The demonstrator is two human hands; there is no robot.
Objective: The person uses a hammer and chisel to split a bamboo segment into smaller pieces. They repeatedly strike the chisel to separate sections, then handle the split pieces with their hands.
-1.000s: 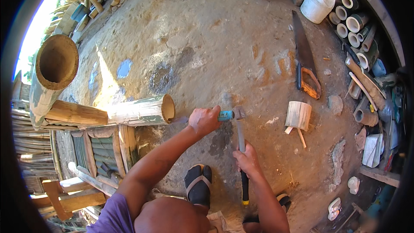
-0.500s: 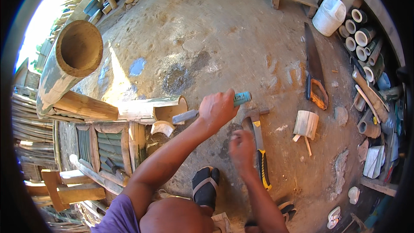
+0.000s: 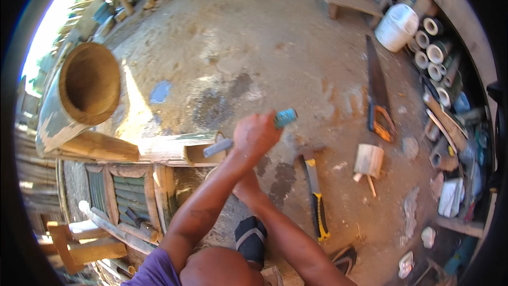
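Note:
My left hand [image 3: 256, 133] is closed round the teal handle [image 3: 286, 118] of a chisel. Its flat grey blade [image 3: 217, 148] points left, at the open end of a split bamboo length [image 3: 164, 148] lying on its side. From the lower right, my right forearm [image 3: 286, 238] passes beneath the left one. Of my right hand [image 3: 245, 186] only the back part shows; the left forearm hides its fingers. Right of both hands, a hammer [image 3: 316, 193] with a black and yellow grip lies on the ground.
A handsaw [image 3: 377, 92] and a short bamboo piece [image 3: 369, 160] lie to the right. An upright wide bamboo tube [image 3: 50, 130] rises at left. Along the right wall are a white bucket [image 3: 397, 27] and stacked bamboo tubes [image 3: 436, 52]. A low wooden bench [image 3: 352, 1] stands farther back.
My right hand has moved left from beside the hammer to under my left forearm. The left hand, still holding the chisel, has shifted slightly left. The view has tilted a little.

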